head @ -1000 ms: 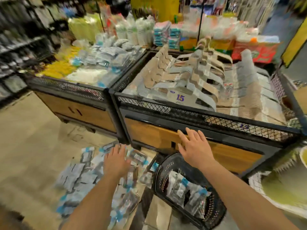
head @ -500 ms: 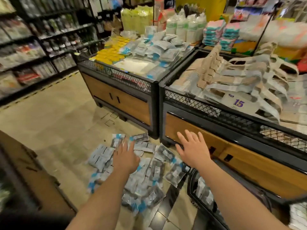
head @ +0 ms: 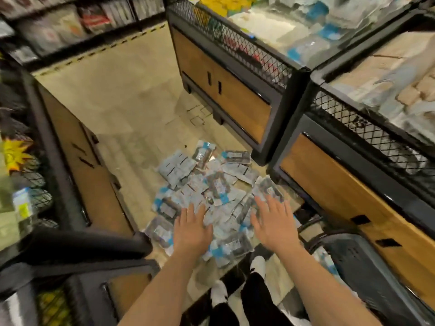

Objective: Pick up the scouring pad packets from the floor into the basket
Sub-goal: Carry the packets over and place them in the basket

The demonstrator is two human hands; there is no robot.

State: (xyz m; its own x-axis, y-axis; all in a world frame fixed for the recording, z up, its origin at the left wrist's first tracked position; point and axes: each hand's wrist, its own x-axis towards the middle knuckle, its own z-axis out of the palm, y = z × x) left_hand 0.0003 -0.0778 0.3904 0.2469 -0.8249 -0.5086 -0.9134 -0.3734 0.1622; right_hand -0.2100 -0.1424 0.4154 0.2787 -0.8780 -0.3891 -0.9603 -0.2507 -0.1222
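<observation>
1. Head view, the goods: the scouring pad packets (head: 211,184) lie in a loose, overlapping heap on the floor (head: 131,97), just below the centre of the frame. The wrappers look glossy.
2. The basket (head: 357,260) sits at 4 o'clock, dark, close to the right forearm. A few pale packets seem to lie inside, but blur hides the detail.
3. The left hand (head: 191,234) is over the heap's 6 o'clock edge, palm down, fingers spread and straight, holding nothing. Whether it touches the packets cannot be told.
4. The right hand (head: 273,222) is over the heap's 4 o'clock side, likewise flat, spread and empty. Contact is again unclear.
5. Around the heap: a wooden-fronted display bin (head: 223,83) at 1 o'clock, a second bin (head: 348,198) at 3 o'clock and a dark stand (head: 77,175) at 9 o'clock. The person's shoes (head: 257,264) are at 6 o'clock, close to the nearest packets.
6. Risks, as I judge them:
   - Slick wrappers could slide off one another, so a big two-handed scoop may shed packets on the way to 4 o'clock.
   - Sweeping flat-handed could push packets toward the gap between the bins at 2 o'clock, out of easy reach.
   - A step forward could tread on the nearest packets.
   - The basket lies at the frame's edge, so a careless drop could miss its rim.
</observation>
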